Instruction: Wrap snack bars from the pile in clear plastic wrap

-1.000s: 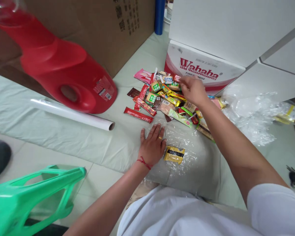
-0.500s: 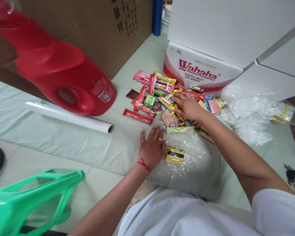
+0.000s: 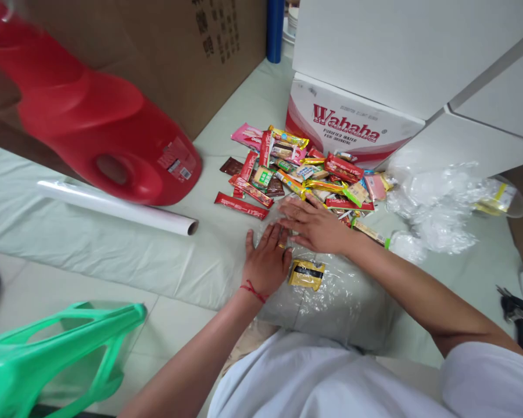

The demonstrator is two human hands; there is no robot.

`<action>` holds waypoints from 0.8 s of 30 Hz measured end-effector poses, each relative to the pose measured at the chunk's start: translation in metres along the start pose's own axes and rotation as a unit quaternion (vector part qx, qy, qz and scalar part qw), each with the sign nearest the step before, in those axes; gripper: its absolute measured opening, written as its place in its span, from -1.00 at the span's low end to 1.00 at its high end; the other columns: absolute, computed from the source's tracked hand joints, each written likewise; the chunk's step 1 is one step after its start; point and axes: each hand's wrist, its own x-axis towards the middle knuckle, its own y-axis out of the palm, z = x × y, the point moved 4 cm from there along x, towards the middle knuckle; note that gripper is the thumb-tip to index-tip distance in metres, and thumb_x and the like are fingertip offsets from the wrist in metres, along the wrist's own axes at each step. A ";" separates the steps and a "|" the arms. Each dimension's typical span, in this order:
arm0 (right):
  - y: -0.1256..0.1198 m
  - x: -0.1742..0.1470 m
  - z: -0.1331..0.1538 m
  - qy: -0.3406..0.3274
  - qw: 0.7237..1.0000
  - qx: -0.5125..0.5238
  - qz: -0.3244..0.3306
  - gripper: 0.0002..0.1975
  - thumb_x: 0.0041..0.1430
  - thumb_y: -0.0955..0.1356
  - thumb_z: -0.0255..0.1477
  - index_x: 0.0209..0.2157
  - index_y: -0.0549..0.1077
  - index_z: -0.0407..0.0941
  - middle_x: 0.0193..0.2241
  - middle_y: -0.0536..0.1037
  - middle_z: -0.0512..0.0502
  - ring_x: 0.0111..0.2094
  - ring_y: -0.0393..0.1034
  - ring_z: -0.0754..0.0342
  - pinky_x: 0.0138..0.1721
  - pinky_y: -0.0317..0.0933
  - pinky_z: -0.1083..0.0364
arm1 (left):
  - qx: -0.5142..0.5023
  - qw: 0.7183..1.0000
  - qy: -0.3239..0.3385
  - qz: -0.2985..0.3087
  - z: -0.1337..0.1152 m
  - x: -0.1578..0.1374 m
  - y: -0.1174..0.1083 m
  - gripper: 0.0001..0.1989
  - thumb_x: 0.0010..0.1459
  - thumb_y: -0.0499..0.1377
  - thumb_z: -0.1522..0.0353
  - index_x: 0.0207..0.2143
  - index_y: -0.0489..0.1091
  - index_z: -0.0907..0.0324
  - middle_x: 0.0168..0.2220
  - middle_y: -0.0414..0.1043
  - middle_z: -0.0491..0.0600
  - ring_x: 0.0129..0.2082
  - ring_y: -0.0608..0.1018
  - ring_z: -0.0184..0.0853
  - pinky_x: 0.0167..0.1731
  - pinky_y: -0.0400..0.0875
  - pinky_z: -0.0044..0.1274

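My left hand (image 3: pixel 267 255) lies flat with fingers spread on a large clear plastic bag (image 3: pixel 331 302). Close beside it, my right hand (image 3: pixel 316 225) stretches its fingers over the bag's upper edge, by the near side of a snack pile; what lies beneath the palm is hidden. The pile holds many wrapped snacks, among them a red-wrapped bar (image 3: pixel 343 168), a yellow-wrapped bar (image 3: pixel 325 186) and a pink packet (image 3: pixel 247 135). On the bag, just right of my left hand, rests a small yellow packet with a black band (image 3: pixel 306 274).
A Wahaha water carton (image 3: pixel 353 125) stands behind the pile. Crumpled clear plastic (image 3: pixel 440 209) lies to the right, with pliers-like tools (image 3: pixel 516 307) beyond. Leftward are a red jug (image 3: pixel 126 139), a white roll (image 3: pixel 117 207), a brown carton (image 3: pixel 157 52) and a green stool (image 3: pixel 70 354).
My right hand has drawn back from the middle of the pile toward my left hand, uncovering several bars and covering the green packet at the near edge. My left hand stays on the bag.
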 end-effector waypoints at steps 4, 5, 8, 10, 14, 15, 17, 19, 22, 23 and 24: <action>0.013 0.001 -0.040 0.077 0.996 -0.044 -0.007 -0.50 0.51 0.24 -0.25 0.40 0.34 0.12 0.44 0.29 -0.08 0.49 0.05 -0.23 0.46 -0.25 -0.45 | 0.006 1.000 0.004 -0.002 -0.001 0.000 0.001 -0.43 0.48 -0.09 0.23 0.45 0.20 0.14 0.50 0.10 0.11 0.49 0.23 -0.05 0.47 -0.20 0.12; 0.013 0.004 -0.053 0.098 0.994 -0.050 -0.017 -0.50 0.52 0.22 -0.25 0.42 0.32 0.11 0.43 0.31 -0.08 0.49 0.04 -0.23 0.46 -0.27 -0.45 | 0.007 1.000 0.006 -0.003 -0.001 0.000 0.001 -0.43 0.48 -0.09 0.23 0.45 0.20 0.14 0.51 0.09 0.11 0.49 0.23 -0.06 0.48 -0.21 0.12; 0.007 0.017 -0.081 0.151 0.986 -0.042 -0.057 -0.48 0.53 0.19 -0.24 0.42 0.32 0.02 0.40 0.37 -0.11 0.48 0.03 -0.26 0.46 -0.24 -0.43 | 0.008 1.000 0.009 -0.007 -0.001 0.000 0.001 -0.43 0.47 -0.09 0.24 0.45 0.21 0.14 0.50 0.10 0.12 0.49 0.24 -0.05 0.47 -0.22 0.12; 0.001 0.024 -0.084 0.168 0.982 -0.021 -0.086 -0.48 0.52 0.19 -0.25 0.38 0.36 -0.08 0.39 0.38 -0.20 0.46 0.07 -0.27 0.44 -0.14 -0.39 | 0.008 1.000 0.009 -0.011 -0.001 0.000 0.001 -0.43 0.47 -0.09 0.24 0.45 0.21 0.14 0.50 0.11 0.13 0.48 0.25 -0.05 0.47 -0.21 0.13; -0.017 0.009 -0.079 0.171 0.969 0.022 -0.178 -0.51 0.49 0.16 -0.29 0.28 0.45 -0.12 0.27 0.49 -0.26 0.34 0.24 -0.19 0.37 0.08 -0.27 | 0.004 1.000 0.008 -0.016 -0.001 0.000 0.000 -0.43 0.47 -0.09 0.24 0.46 0.19 0.12 0.50 0.11 0.13 0.48 0.25 -0.05 0.47 -0.23 0.13; -0.023 -0.002 -0.083 0.195 0.959 0.023 -0.204 -0.52 0.48 0.15 -0.30 0.24 0.49 -0.10 0.21 0.54 -0.25 0.29 0.29 -0.19 0.34 0.12 -0.27 | 0.003 1.000 0.009 -0.018 -0.001 0.000 0.000 -0.43 0.47 -0.08 0.24 0.47 0.18 0.11 0.50 0.11 0.13 0.48 0.26 -0.05 0.47 -0.24 0.12; -0.033 -0.035 -0.102 0.278 0.930 0.006 -0.240 -0.53 0.45 0.15 -0.33 0.16 0.55 -0.07 0.08 0.61 -0.26 0.20 0.35 -0.25 0.27 0.18 -0.31 | 0.000 1.000 0.009 -0.019 -0.002 0.000 0.000 -0.42 0.47 -0.07 0.25 0.47 0.18 0.08 0.50 0.11 0.12 0.48 0.26 -0.05 0.48 -0.26 0.11; -0.038 -0.074 -0.131 0.378 0.897 -0.023 -0.228 -0.55 0.38 0.19 -0.37 0.09 0.60 -0.11 -0.01 0.64 -0.31 0.12 0.38 -0.31 0.20 0.22 -0.33 | -0.002 1.000 0.008 -0.019 -0.002 0.000 0.000 -0.43 0.46 -0.07 0.25 0.47 0.18 0.07 0.50 0.11 0.11 0.47 0.27 -0.05 0.48 -0.27 0.10; -0.036 -0.133 -0.175 0.526 0.840 -0.056 -0.117 -0.58 0.29 0.23 -0.42 0.00 0.64 -0.19 -0.08 0.65 -0.38 -0.01 0.46 -0.30 0.07 0.30 -0.20 | 0.000 1.000 0.009 -0.019 -0.001 0.000 0.001 -0.43 0.47 -0.07 0.24 0.47 0.19 0.07 0.50 0.11 0.11 0.48 0.26 -0.06 0.49 -0.29 0.09; -0.035 -0.149 -0.186 0.566 0.817 -0.065 -0.087 -0.58 0.27 0.23 -0.45 0.00 0.65 -0.20 -0.08 0.66 -0.40 -0.04 0.48 -0.28 0.01 0.31 -0.15 | 0.001 1.000 0.009 -0.020 -0.001 0.000 0.002 -0.43 0.47 -0.08 0.24 0.46 0.19 0.08 0.50 0.11 0.11 0.48 0.25 -0.06 0.48 -0.29 0.09; -0.034 -0.162 -0.194 0.595 0.798 -0.071 -0.065 -0.57 0.26 0.24 -0.46 0.01 0.65 -0.20 -0.08 0.65 -0.41 -0.05 0.50 -0.27 -0.05 0.31 -0.11 | 0.002 1.000 0.010 -0.020 0.000 0.000 0.002 -0.43 0.47 -0.08 0.24 0.46 0.19 0.09 0.50 0.11 0.11 0.48 0.25 -0.06 0.48 -0.30 0.10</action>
